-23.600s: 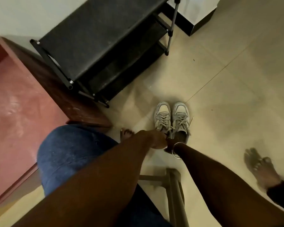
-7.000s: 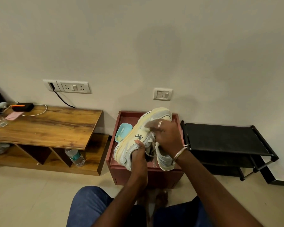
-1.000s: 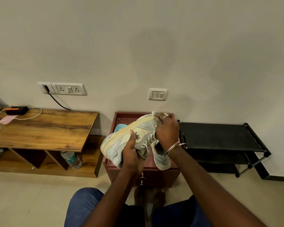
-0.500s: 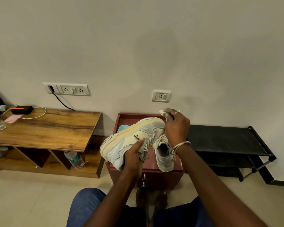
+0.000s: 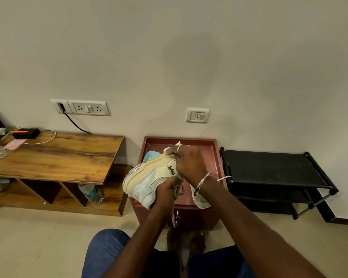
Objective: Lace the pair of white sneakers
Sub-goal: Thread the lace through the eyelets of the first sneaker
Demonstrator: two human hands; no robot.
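Observation:
One white sneaker (image 5: 147, 181) with a cream sole is held sideways in the air above the red cabinet (image 5: 213, 157), sole turned up and to the left. My left hand (image 5: 166, 189) grips it from below at the lace area. My right hand (image 5: 189, 164) curls over its upper side and pinches the white shoelace (image 5: 178, 144), whose tip sticks up above my fingers. Another lace end (image 5: 224, 178) juts out beside my right wrist. The second sneaker (image 5: 201, 199) lies on the cabinet top, mostly hidden behind my right forearm.
A wooden low table (image 5: 58, 157) with a charger and cables stands at the left, a water bottle (image 5: 90, 194) on its lower shelf. A black shoe rack (image 5: 273, 167) stands at the right. A teal object (image 5: 150, 155) lies on the cabinet behind the sneaker.
My right hand has come back down from the raised pull and now lies over the sneaker's upper side, still pinching the lace. My left hand keeps its grip underneath.

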